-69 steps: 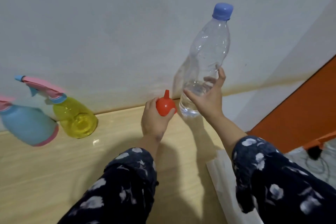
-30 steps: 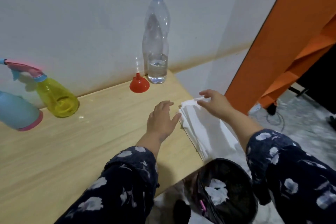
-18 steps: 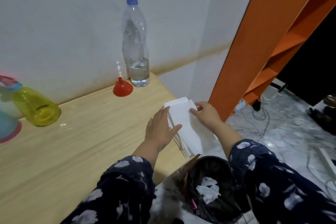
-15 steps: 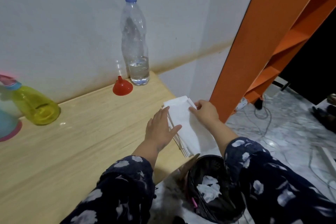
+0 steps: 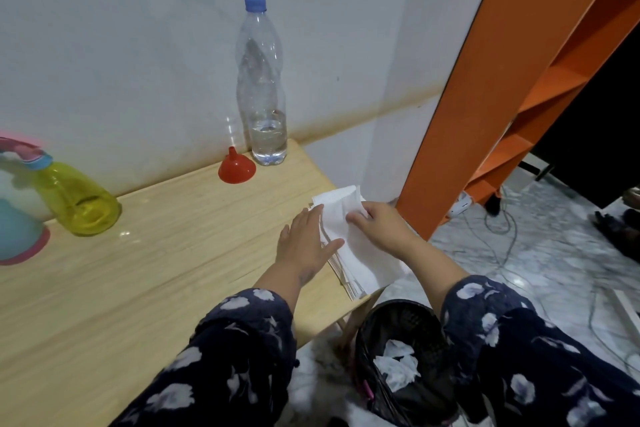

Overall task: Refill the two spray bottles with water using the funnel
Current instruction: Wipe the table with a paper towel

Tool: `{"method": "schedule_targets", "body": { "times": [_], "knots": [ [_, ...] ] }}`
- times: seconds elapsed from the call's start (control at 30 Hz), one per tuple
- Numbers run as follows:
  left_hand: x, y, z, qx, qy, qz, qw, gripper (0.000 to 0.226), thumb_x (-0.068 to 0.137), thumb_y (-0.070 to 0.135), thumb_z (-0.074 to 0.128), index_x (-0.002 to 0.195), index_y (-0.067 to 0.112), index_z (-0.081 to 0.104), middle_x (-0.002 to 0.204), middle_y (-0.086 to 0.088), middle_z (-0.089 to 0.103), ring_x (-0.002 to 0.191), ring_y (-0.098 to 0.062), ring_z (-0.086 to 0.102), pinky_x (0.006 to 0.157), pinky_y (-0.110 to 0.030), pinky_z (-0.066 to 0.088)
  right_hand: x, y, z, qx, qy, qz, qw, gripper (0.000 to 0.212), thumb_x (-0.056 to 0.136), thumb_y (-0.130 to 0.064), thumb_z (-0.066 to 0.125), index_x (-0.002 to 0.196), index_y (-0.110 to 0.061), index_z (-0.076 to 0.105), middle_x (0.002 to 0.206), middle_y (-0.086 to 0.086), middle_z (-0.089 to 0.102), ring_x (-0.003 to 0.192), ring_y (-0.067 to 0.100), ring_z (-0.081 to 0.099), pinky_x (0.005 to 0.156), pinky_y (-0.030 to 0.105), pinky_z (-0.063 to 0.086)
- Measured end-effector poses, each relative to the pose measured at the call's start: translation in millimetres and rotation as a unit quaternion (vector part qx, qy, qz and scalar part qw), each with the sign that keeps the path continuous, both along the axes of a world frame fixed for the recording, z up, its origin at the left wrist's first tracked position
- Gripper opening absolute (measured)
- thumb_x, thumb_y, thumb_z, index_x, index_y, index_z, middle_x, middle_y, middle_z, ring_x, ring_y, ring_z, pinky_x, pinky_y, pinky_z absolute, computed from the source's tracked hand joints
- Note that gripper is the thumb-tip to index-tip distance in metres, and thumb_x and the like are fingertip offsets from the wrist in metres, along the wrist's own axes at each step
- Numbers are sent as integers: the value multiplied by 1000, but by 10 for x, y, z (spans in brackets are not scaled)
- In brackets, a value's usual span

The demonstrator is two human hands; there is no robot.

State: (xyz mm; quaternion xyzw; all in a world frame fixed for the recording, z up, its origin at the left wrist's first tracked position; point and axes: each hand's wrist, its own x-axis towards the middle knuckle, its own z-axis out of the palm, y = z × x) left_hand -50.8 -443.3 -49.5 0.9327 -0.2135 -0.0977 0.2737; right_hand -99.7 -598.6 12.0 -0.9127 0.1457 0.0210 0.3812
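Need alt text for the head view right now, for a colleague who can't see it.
Left hand rests flat on a stack of white tissues at the table edge; right hand pinches the top sheet. Funnel, water bottle stand behind.

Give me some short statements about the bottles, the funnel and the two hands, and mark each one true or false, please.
1. The red funnel stands mouth down beside the clear water bottle. True.
2. The water bottle is open. False: its blue cap is on.
3. The right hand pinches a sheet of the white tissue stack. True.
4. The left hand holds the funnel. False: it lies flat at the tissues.
5. The yellow spray bottle lies on its side. False: it stands upright.
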Motion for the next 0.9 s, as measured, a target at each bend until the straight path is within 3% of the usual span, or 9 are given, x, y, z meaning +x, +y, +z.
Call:
{"method": "schedule_targets", "body": {
  "times": [0.1,0.2,0.37,0.43,0.5,0.57,0.67,0.8,0.9],
  "knots": [
    [43,35,132,-84,-10,6,996,95,81,53,68,153,29,12,159,5,22,147,-16,18,118,-45,21,27,-12,180,5,-8,34,999,28,96,-25,51,76,-6,57,66,1,47,57,13,38,52,25,27],
    [175,48,407,-136,9,-34,990,105,72,52,78,151,41,10,158,4,23,148,-18,11,118,-50,19,84,-17,393,43,-16,74,996,25,97,-21,52,81,-4,58,70,4,52,63,15,45,58,25,35],
    [369,199,851,-162,58,-29,985,115,49,53,89,137,53,15,130,-9,56,125,-29,49,108,-51,37,224,153,857,64,-44,109,991,26,98,-16,49,75,-21,60,64,-4,49,56,8,44,52,14,38],
    [390,358,978,-185,66,-12,980,107,48,52,88,133,51,22,115,-3,67,109,-26,61,99,-48,45,299,251,990,72,-75,94,990,26,98,-16,49,75,-22,60,68,-4,53,60,9,46,57,20,39],
    [376,554,1073,-214,62,17,975,100,59,34,91,137,39,29,122,3,60,106,-20,59,91,-36,48,378,376,1079,83,-111,75,988,21,97,-13,48,81,-19,60,73,-4,55,63,9,47,59,24,38],
    [345,808,1136,-259,58,60,962,90,68,19,88,139,29,34,124,1,54,105,-17,57,83,-26,44,449,530,1108,115,-130,41,984,13,96,-11,47,100,-19,55,73,-1,51,59,11,45,54,24,37],
    [275,1281,1192,-346,98,116,926,71,79,13,79,133,31,36,114,-11,64,96,-22,64,75,-27,51,504,816,1066,167,-136,5,977,35,95,-6,42,115,-35,36,67,2,43,53,16,42,51,28,37],
    [129,1955,1256,-418,113,199,879,37,86,4,69,103,31,50,102,-17,64,71,-23,59,58,-30,46,543,1388,982,178,-136,32,974,41,94,1,34,115,-34,43,75,-3,42,53,13,39,46,22,35],
    [16,2466,1236,-424,90,276,858,22,88,6,68,80,26,60,98,-8,63,68,-16,57,54,-26,42,543,1925,911,202,-121,82,968,46,90,11,26,90,-19,61,90,8,61,42,1,43,34,10,27]
  ]
}}
